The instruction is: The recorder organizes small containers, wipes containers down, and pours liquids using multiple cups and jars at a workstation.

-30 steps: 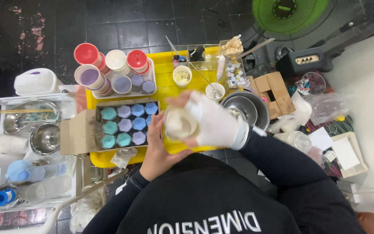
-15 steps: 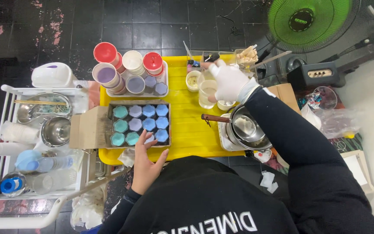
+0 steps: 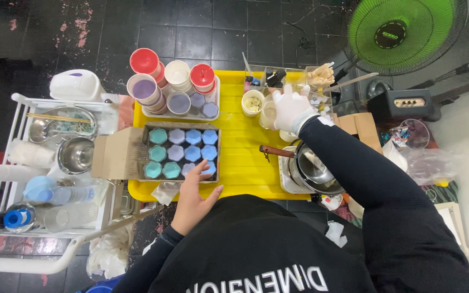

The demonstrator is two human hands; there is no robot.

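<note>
Clear plastic cup near yellow tray's far edge, white-gloved right hand now closed around it; earlier at tray centre. Bare left hand, fingers spread, holding nothing, touches near edge of cardboard box of hexagonal teal-blue lids. Steel pot at right edge.

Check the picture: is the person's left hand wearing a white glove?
No: the left hand is bare beside the cardboard box; only the right hand is gloved.
</note>
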